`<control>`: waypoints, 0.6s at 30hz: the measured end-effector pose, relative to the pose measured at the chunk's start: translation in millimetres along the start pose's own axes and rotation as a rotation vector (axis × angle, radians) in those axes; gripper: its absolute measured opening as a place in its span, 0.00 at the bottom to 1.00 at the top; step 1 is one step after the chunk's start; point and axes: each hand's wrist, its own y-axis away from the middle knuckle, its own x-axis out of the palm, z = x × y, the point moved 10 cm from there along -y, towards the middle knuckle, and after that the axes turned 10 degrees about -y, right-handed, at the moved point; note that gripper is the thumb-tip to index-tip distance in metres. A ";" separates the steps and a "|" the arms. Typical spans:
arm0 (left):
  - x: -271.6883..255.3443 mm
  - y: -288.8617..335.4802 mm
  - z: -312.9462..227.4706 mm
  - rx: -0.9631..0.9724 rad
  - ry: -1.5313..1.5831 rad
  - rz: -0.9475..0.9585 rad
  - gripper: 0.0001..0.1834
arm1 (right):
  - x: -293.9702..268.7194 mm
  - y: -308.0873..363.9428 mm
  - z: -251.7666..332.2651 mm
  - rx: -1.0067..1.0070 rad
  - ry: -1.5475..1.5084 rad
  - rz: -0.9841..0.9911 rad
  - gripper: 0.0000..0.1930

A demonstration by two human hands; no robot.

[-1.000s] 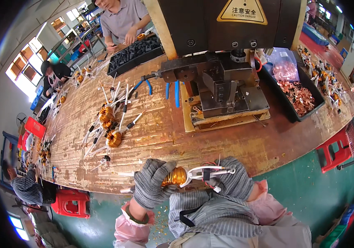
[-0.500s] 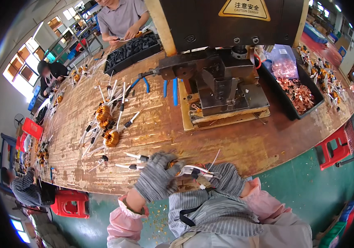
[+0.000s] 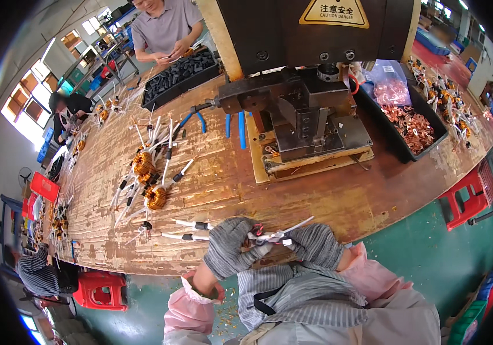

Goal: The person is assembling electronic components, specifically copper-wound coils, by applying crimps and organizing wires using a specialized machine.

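The wired part was at the near edge of the worn brown table, between two hands in grey knitted gloves. The left hand was closed around it, and the right hand gripped its other end with bent fingers. It looked thin and tangled: two white leads with black sleeves came out at the left, one white wire pointed up to the right, and a little red showed in the middle. Its main body was hidden by the left glove, and the right fingertips were hard to make out. Farther, at least two orange-copper coils lay among white leads; their exact number I could not tell. Behind stood one dark press, its top cut off. Two black trays were there: one with copper terminals, one with black pieces. Across the table sat one person, head cut off by the upper border.
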 end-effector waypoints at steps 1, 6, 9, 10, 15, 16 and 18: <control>2.8 -3.7 -7.4 0.034 -0.046 0.047 0.21 | 4.3 -0.6 -4.7 0.013 -0.041 0.070 0.14; 41.6 -13.9 -13.9 0.133 -0.417 0.416 0.20 | 9.0 0.9 -4.4 0.014 0.028 0.093 0.15; 40.4 -16.8 -10.0 0.167 -0.358 0.434 0.17 | 4.4 -4.4 6.5 -0.010 0.088 0.143 0.13; 43.9 -17.0 -10.3 0.158 -0.378 0.485 0.18 | 4.6 -1.2 1.9 -0.044 0.070 0.099 0.12; 47.4 -16.1 -10.8 0.118 -0.444 0.611 0.20 | -9.2 8.5 -6.5 -0.054 0.125 0.103 0.11; 48.6 -16.1 -10.8 0.110 -0.454 0.631 0.20 | -8.7 9.7 -9.3 -0.032 0.200 0.128 0.11; 49.7 -16.1 -11.2 0.140 -0.457 0.618 0.20 | -6.0 14.4 -13.0 0.023 0.297 0.136 0.11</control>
